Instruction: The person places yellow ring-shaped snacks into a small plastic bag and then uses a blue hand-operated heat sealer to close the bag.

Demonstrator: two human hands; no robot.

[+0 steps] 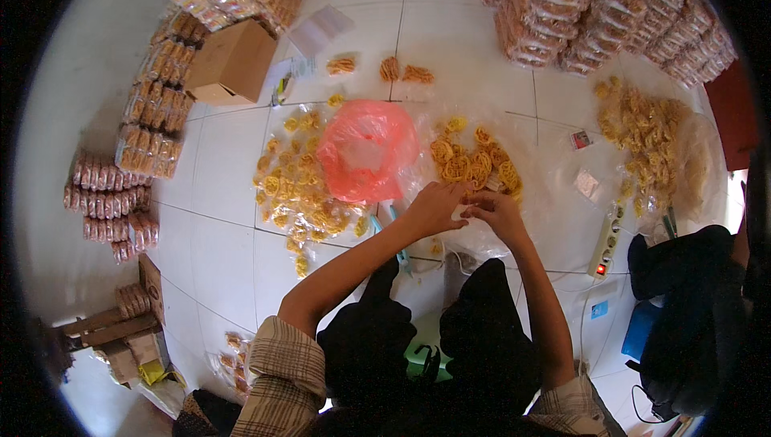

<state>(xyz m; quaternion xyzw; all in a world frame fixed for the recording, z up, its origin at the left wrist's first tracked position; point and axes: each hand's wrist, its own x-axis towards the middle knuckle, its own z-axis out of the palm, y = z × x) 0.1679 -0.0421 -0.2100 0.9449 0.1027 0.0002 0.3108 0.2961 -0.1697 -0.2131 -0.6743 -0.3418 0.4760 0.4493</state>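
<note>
My left hand (438, 208) and my right hand (495, 213) meet fingertip to fingertip at the near edge of a pile of yellow coiled snacks (476, 163). Something pale shows between the fingers, but whether it is held cannot be made out. Clear plastic sheeting (482, 244) spreads around and below the pile. Left of it lies a crumpled pink-red plastic bag (394, 127), its mouth facing up. Beyond the bag, many small clear packets of yellow snacks (283, 187) are heaped on the tiles. A turquoise long-handled tool (402, 256) lies near my left forearm.
Tall stacks of bagged snacks (578, 9) line the far right; more stacks (153, 99) stand left beside a cardboard box (232, 60). At right are another snack heap (644, 130), a power strip (608, 238) with a lit red switch, and another person in dark clothing (692, 292).
</note>
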